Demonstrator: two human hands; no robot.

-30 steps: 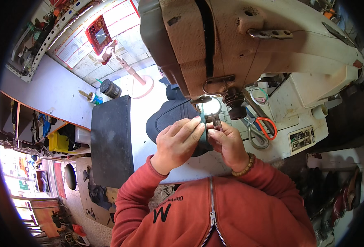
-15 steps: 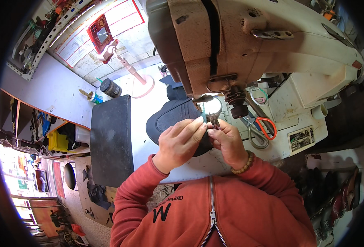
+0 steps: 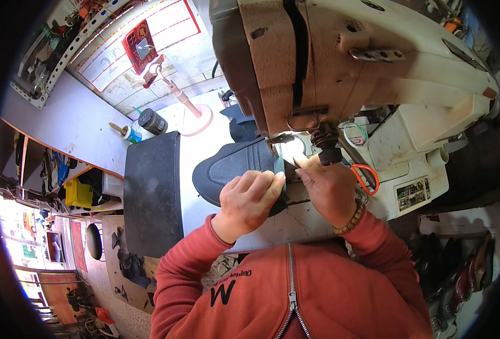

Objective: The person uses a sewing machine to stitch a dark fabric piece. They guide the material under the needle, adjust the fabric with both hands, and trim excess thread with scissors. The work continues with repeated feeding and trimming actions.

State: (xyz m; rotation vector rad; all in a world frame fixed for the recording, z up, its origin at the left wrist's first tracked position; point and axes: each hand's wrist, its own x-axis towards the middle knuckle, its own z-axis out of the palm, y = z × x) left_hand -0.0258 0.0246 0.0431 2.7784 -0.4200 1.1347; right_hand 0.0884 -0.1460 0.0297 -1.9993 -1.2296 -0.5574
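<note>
A dark shoe upper [image 3: 219, 169], with curved seam lines across it, lies on the white sewing table under the head of a sewing machine [image 3: 323, 62]. My left hand [image 3: 247, 203] is closed, its thumb and forefinger pinching the upper's right edge by a narrow green strip [image 3: 279, 164]. Just right of the needle area, my right hand [image 3: 330, 189] has its fingers curled, the thumb and forefinger toward the brightly lit spot. What it holds, if anything, is hidden by the hand and the glare.
Orange-handled scissors [image 3: 367, 178] lie beyond my right hand. Left of the upper is a black mat [image 3: 153, 195]. Behind stand a pink phone stand [image 3: 189, 107], a dark jar [image 3: 151, 121] and a small tin with a brush [image 3: 130, 134]. More dark pieces [image 3: 241, 127] lie behind the upper.
My right hand has moved right, away from my left, and turned more back-up. The small dark snips it held no longer show. The upper has shifted slightly left.
</note>
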